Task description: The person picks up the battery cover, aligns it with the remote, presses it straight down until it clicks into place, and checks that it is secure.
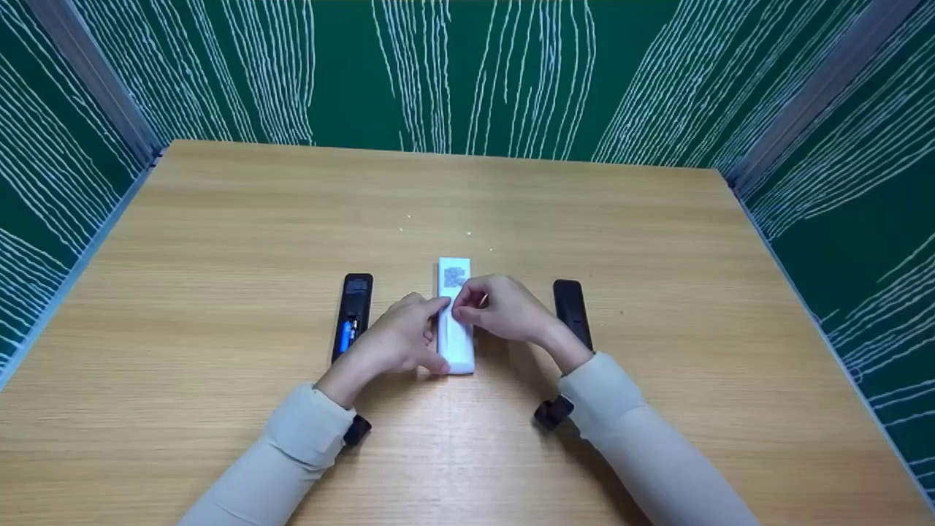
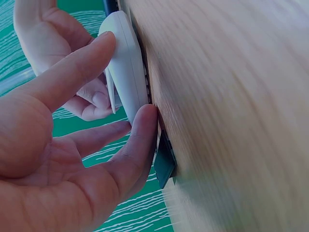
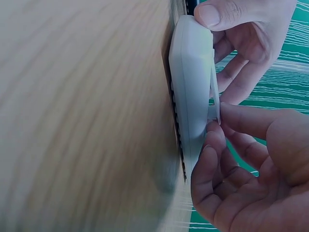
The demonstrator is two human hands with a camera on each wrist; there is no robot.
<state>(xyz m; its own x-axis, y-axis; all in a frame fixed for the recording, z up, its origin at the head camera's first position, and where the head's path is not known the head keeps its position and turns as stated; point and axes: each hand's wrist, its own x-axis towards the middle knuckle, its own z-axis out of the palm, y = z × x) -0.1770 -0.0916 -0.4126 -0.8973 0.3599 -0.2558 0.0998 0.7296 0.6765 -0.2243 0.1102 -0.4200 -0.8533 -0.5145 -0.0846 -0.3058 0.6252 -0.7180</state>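
Battery [image 1: 345, 336]: blue, in the uncovered bay of a black remote [image 1: 357, 292], which lies left of the white remote [image 1: 457, 351].
Left grip [image 1: 398, 337]: grasping the white remote, thumb at its near end, a finger at its left edge.
White remote: back up on the worktop [image 1: 453, 197], between two dark ones, printed label [image 1: 453, 277] toward its far end.
Cover [image 3: 216, 84]: tilted off the white remote's back; the end away from the left thumb stands clear, the other sits close to the body.
Right grip [image 1: 504, 310]: above the white remote, pinching the cover's raised end.
Second dark remote [image 1: 569, 301]: right of the white remote, partly behind the right wrist; whether its bay is covered, cannot tell.
Cover's progress: one end is up; judging by the tilt, full removal is not yet done.
Bay under cover: hidden, so whether it holds cells cannot be told.
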